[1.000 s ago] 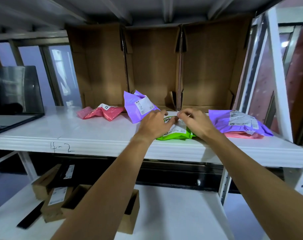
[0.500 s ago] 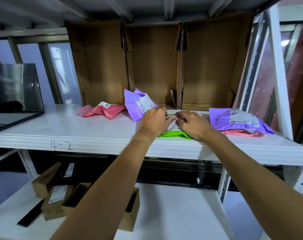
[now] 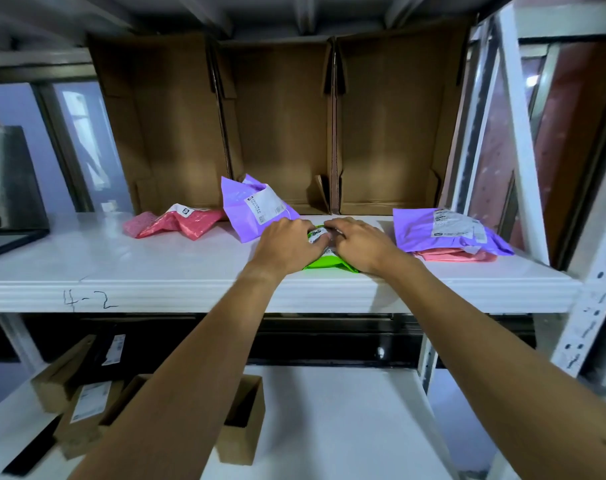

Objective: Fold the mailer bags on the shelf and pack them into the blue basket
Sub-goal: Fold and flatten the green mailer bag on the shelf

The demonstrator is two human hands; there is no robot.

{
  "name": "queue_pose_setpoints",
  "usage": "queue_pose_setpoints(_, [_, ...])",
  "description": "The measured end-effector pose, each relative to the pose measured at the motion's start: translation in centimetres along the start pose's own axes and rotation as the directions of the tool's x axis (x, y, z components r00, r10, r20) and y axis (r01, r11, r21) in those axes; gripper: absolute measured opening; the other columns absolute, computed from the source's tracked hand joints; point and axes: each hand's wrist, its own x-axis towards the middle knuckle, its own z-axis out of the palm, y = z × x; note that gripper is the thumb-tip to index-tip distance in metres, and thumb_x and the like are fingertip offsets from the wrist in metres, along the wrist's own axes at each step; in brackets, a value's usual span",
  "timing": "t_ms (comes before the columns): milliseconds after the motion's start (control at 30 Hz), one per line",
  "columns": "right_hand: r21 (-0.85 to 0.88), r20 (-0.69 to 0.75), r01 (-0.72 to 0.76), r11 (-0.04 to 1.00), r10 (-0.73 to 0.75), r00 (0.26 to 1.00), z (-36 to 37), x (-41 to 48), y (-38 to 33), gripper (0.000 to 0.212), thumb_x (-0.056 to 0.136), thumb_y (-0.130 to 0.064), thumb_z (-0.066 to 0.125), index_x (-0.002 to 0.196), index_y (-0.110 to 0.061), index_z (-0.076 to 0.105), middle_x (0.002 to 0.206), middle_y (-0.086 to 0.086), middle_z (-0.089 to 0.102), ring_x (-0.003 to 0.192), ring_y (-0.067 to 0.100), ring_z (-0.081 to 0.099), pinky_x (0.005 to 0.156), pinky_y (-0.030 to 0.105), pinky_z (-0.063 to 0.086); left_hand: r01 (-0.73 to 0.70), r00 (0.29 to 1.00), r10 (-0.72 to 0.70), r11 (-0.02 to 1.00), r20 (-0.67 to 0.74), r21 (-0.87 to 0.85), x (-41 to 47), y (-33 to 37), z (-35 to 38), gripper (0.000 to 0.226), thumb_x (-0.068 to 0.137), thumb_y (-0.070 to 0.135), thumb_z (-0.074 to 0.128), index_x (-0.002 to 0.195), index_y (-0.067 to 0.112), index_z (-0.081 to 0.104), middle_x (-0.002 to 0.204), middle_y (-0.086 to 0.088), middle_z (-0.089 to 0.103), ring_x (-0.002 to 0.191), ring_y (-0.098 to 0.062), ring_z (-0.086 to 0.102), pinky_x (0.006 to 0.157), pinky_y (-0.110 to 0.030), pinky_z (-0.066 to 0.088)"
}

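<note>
Holds the green mailer bag (image 3: 329,264) down on the white shelf (image 3: 156,268), close to its front edge, between the left hand (image 3: 287,242) and the right hand (image 3: 358,242). Curls the fingers of both hands over the bag's top, fingertips almost meeting at the white label, gripping the gathered plastic there. Probably does so to stop a fresh fold from springing open, judging by how small and bunched the bundle looks. Exposes only a glossy green wedge beneath the palms: thin, slick film, likely to slide and unfold once let go.

Leaves a purple mailer (image 3: 256,209) just behind the left hand, propped up against the cardboard boxes (image 3: 280,133), smooth and puffy with a printed label. Leaves a pink mailer (image 3: 180,223) further left, crumpled and wrinkled, apparently not yet folded. Keeps a flat purple mailer (image 3: 443,230) on top of a pink one (image 3: 457,255) to the right, near the right hand but apart from it. Backs all this with matte brown corrugated card, open toward the camera. Shows no blue basket anywhere in view.
</note>
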Motion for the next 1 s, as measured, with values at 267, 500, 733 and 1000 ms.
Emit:
queue_pose_setpoints(267, [-0.017,0.030,-0.001,1.000,0.002,1.000,-0.1,0.1,-0.1,0.045,0.101,-0.029,0.039,0.145,-0.025,0.047,0.153,0.002,0.043,0.136,0.026,0.042,0.111,0.039,0.033,0.028,0.999,-0.028,1.000,0.035,-0.005,0.2,0.0,0.0,0.055,0.095,0.060,0.049,0.127,0.020,0.068,0.117,-0.009,0.071,0.112,-0.030,0.060,0.084,-0.034,0.044])
queue_pose_setpoints(500, [-0.185,0.167,0.051,0.981,-0.019,0.986,-0.4,-0.1,-0.7,0.047,0.108,-0.024,0.024,0.150,-0.007,0.036,0.159,0.007,0.032,0.145,0.025,0.028,0.115,0.038,0.025,0.056,0.991,-0.057,0.998,0.124,0.008,0.2,-0.3,0.1,0.052,0.100,0.057,0.039,0.128,0.024,0.067,0.121,-0.010,0.069,0.115,-0.032,0.058,0.086,-0.035,0.043])
queue_pose_setpoints(733, [-0.118,0.209,-0.002,0.993,0.026,0.978,-0.4,0.0,-0.7,0.046,0.109,-0.024,0.021,0.148,-0.004,0.035,0.157,0.010,0.032,0.146,0.024,0.025,0.113,0.033,0.021,0.143,0.920,-0.094,0.984,0.381,-0.103,-0.1,0.5,-0.8,0.050,0.110,0.036,0.020,0.157,0.020,0.025,0.164,-0.011,0.025,0.146,-0.037,0.031,0.117,-0.043,0.029])
queue_pose_setpoints(1000, [-0.151,0.256,-0.067,0.986,0.104,0.961,0.5,1.2,0.5,0.068,0.085,-0.051,0.012,0.135,-0.014,0.040,0.151,0.013,0.032,0.143,0.031,0.026,0.113,0.050,0.028,0.306,0.887,-0.218,0.937,0.408,-0.165,0.7,-0.3,0.1,0.050,0.108,0.033,0.019,0.156,0.018,0.028,0.154,-0.014,0.042,0.137,-0.035,0.043,0.108,-0.042,0.037])
